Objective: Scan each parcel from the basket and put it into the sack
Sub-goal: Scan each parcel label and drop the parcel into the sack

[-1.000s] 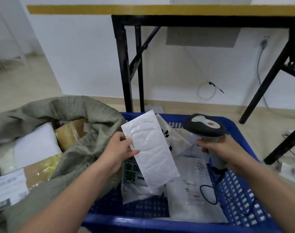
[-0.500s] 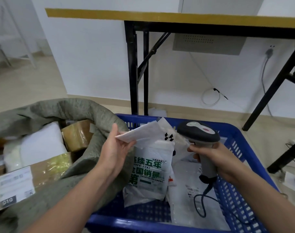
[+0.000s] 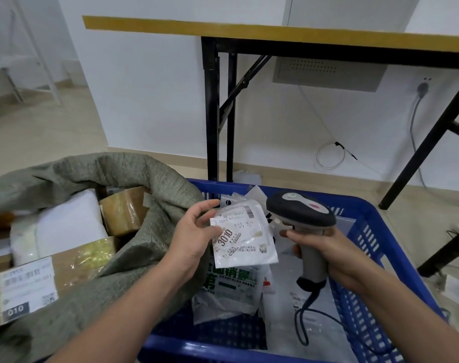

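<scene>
- my left fingers (image 3: 207, 206) and thumb pinch the left edge of a small parcel (image 3: 245, 238); the left hand (image 3: 193, 238) holds it above the basket (image 3: 380, 231), just right of the sack's mouth.
- my right fingers (image 3: 297, 235) are curled round the grip of the scanner (image 3: 300, 213), forefinger at the trigger; the right hand (image 3: 333, 255) holds its dark head just right of the parcel.
- a second ago the parcel showed its blank white back, and half a second ago it lay nearly edge-on; now its printed label faces me, with "3010" in bold.
- the parcel is a flat, crinkled white plastic pouch; the scanner has a smooth black rounded head on a grey handle, and a dark cable loops down from it.
- under them in the basket lie a bag with green print (image 3: 229, 281) and a pale plastic bag (image 3: 309, 318); the basket is blue slotted plastic.
- the sack (image 3: 150, 184) is coarse grey-green weave, slumped open on my left, holding a taped brown box (image 3: 123, 210), a white padded pack (image 3: 68, 226) and a labelled box (image 3: 27, 289).
- beyond stand a table (image 3: 275, 32) with a yellow edge and black legs, a white wall (image 3: 157, 100) and a beige floor (image 3: 53, 121).
</scene>
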